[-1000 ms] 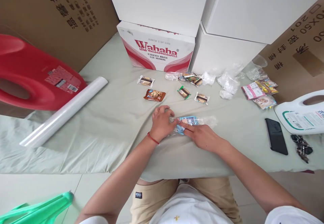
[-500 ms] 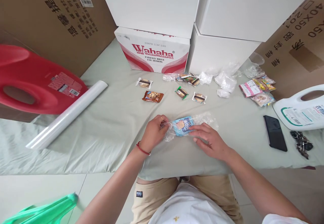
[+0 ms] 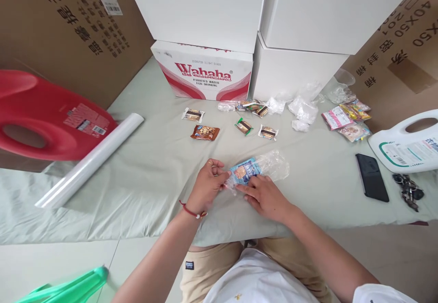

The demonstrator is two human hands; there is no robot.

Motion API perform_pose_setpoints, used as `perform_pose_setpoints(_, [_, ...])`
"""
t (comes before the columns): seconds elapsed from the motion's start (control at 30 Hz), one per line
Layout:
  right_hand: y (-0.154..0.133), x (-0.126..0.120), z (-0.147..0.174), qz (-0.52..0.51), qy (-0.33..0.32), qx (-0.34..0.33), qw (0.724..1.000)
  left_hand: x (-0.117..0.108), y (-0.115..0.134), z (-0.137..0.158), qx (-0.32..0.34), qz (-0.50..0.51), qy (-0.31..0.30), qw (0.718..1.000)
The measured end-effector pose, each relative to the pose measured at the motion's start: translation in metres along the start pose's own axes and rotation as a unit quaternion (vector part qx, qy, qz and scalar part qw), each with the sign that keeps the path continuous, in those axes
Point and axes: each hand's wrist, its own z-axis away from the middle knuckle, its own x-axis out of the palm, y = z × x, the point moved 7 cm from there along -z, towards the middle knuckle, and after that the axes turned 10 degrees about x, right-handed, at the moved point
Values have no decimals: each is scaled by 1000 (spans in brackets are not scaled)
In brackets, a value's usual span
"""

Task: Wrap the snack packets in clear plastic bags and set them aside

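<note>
A blue snack packet (image 3: 245,170) lies inside a clear plastic bag (image 3: 273,164) on the cloth in front of me. My left hand (image 3: 208,183) is closed at the bag's left end, pinching the crumpled film between thumb and fingers. Bent over the packet's lower right edge, my right hand (image 3: 265,194) grips the bag there, its index finger reaching left along the lower film. Beyond the hands lie a brown cookie packet (image 3: 205,133), a green-edged biscuit pack (image 3: 243,126) and two clear-wrapped biscuits, one on the right (image 3: 268,132) and one on the left (image 3: 193,114).
A Wahaba-style white-and-red water carton (image 3: 205,72) stands behind, beneath white boxes. On the left are a red jug (image 3: 58,116) and a film roll (image 3: 92,159). Crumpled clear bags (image 3: 303,110), snack packs (image 3: 337,117), a phone (image 3: 372,177), keys (image 3: 409,191) and a white bottle (image 3: 407,143) occupy the right.
My right hand has moved left and down along the packet, its fingers now more bent at the lower edge. The packet has tilted slightly, and my left hand still pinches the bag's left end.
</note>
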Motion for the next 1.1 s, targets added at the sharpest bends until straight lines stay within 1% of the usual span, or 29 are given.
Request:
perform_pose_setpoints(0.1, [2, 2, 0, -13, 5, 18, 1000, 28, 0, -5, -19, 97, -8, 995])
perform_pose_setpoints(0.17, [2, 1, 1, -33, 12, 25, 999, 48, -4, -8, -15, 125, -14, 992])
perform_pose_setpoints(0.2, [2, -2, 3, -54, 15, 21, 998, 55, -8, -10, -3, 120, -13, 993])
perform_pose_setpoints(0.3, [4, -15, 16, -167, 18, -33, 985, 67, -17, -12, 83, 49, -19, 995])
perform_pose_setpoints(0.33, [9, -21, 22, -212, 28, -42, 976, 70, -19, -11, 118, 21, -29, 992])
perform_pose_setpoints(0.37, [20, -30, 28, -253, 56, -28, 966, 72, -20, -10, 152, -5, -42, 987])
perform_pose_setpoints(0.4, [36, -39, 34, -281, 106, 15, 954, 73, -20, -8, 186, -29, -53, 981])
perform_pose_setpoints(0.43, [58, -47, 41, -292, 172, 84, 937, 74, -19, -6, 217, -51, -63, 973])
perform_pose_setpoints(0.47, [82, -53, 49, -284, 240, 167, 913, 75, -17, -5, 245, -73, -75, 964])
perform_pose_setpoints(0.5, [104, -57, 57, -263, 293, 246, 886, 76, -14, -4, 265, -92, -85, 956])
perform_pose_setpoints(0.53, [121, -58, 62, -236, 326, 309, 862, 77, -13, -4, 275, -110, -93, 950])
perform_pose_setpoints(0.57, [134, -57, 63, -211, 337, 349, 848, 78, -12, -5, 276, -123, -100, 948])
perform_pose_setpoints(0.6, [142, -54, 60, -194, 331, 370, 846, 78, -11, -6, 271, -130, -105, 948])
perform_pose_setpoints(0.67, [149, -47, 46, -177, 286, 375, 864, 79, -11, -9, 255, -131, -112, 951])
perform_pose_setpoints(0.73, [146, -44, 32, -172, 231, 362, 886, 81, -11, -10, 245, -131, -116, 953])
perform_pose_setpoints(0.8, [139, -49, 25, -193, 196, 345, 897, 83, -13, -10, 241, -141, -119, 953])
perform_pose_setpoints(0.87, [131, -62, 24, -241, 202, 332, 889, 86, -16, -11, 245, -161, -120, 948])
perform_pose_setpoints(0.93, [122, -74, 22, -311, 205, 324, 869, 89, -17, -10, 259, -193, -118, 939])
perform_pose_setpoints(0.97, [115, -77, 19, -347, 195, 321, 859, 91, -18, -10, 267, -211, -116, 933])
perform_pose_setpoints(1.03, [97, -75, 7, -404, 164, 304, 847, 92, -18, -10, 281, -241, -108, 923])
perform_pose_setpoints(1.1, [75, -68, -10, -432, 149, 269, 848, 91, -17, -11, 284, -254, -98, 919])
